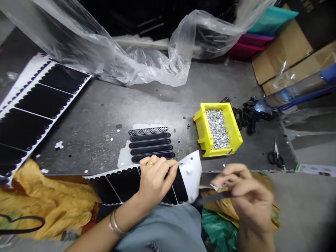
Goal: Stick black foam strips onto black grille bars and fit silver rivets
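A white-backed sheet of black strips with scalloped ends [123, 185] lies across my lap at the table's front edge. My left hand [157, 178] is closed over it, fingers curled at its upper edge. The sheet's bare white end [191, 171] curls up to the right. My right hand [244, 192], blurred, pinches a thin black strip [216, 198] just right of the sheet. A small white scrap [214, 186] shows at its fingertips. Beyond my left hand, several flat black bars [151, 147] with rounded ends lie in a row, the farthest one lattice-patterned [148, 131].
A yellow bin [238, 138] of small silvery pieces stands right of centre. Scissors [275, 157] lie near the right edge, with black parts [250, 119] behind them. More black-strip sheets [39, 105] are at left. Clear plastic [157, 68] drapes over the back; cardboard boxes [283, 52] stand back right.
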Demonstrator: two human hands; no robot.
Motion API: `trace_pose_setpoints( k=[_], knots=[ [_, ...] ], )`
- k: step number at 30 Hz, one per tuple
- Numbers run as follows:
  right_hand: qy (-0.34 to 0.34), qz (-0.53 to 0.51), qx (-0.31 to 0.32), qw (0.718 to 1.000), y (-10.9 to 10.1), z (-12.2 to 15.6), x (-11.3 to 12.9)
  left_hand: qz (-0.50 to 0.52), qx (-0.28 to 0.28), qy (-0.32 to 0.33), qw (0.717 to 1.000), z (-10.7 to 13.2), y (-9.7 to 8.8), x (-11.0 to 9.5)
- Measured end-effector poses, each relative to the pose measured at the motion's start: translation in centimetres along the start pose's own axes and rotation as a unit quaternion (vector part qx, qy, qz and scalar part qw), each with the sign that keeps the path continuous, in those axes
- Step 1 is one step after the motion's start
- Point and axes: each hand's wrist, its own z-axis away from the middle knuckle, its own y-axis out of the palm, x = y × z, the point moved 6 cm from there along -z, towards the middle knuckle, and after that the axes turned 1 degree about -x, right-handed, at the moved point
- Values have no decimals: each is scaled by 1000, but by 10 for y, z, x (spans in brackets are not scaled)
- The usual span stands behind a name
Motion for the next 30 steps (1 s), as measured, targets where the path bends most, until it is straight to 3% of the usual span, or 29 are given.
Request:
trace_pose_setpoints(
  k=[2,4,6,9,11,14,18,26,30],
  knots=[
    [28,-7,-50,998,-1,-15,1,-15,6,24,1000,2,0,0],
    [16,112,-38,993,21,-42,0,-24,-3,21,999,0,-14,8],
    [-43,235,13,971,60,-75,-3,-51,-42,-23,998,-7,-42,30],
    [-125,281,108,945,123,-118,-18,-103,-90,-136,981,-19,-88,81],
    [-162,291,156,930,155,-139,-29,-94,-54,-185,977,-27,-100,112],
    [-190,289,204,916,182,-155,-41,-46,9,-211,976,-33,-96,135],
    [-187,268,224,918,188,-159,-45,-3,7,-219,976,-35,-86,137],
    [-166,284,230,916,192,-161,-46,30,-14,-227,973,-38,-84,144],
    [-164,315,235,905,178,-159,-44,34,-5,-239,970,-41,-80,149]
  ],
)
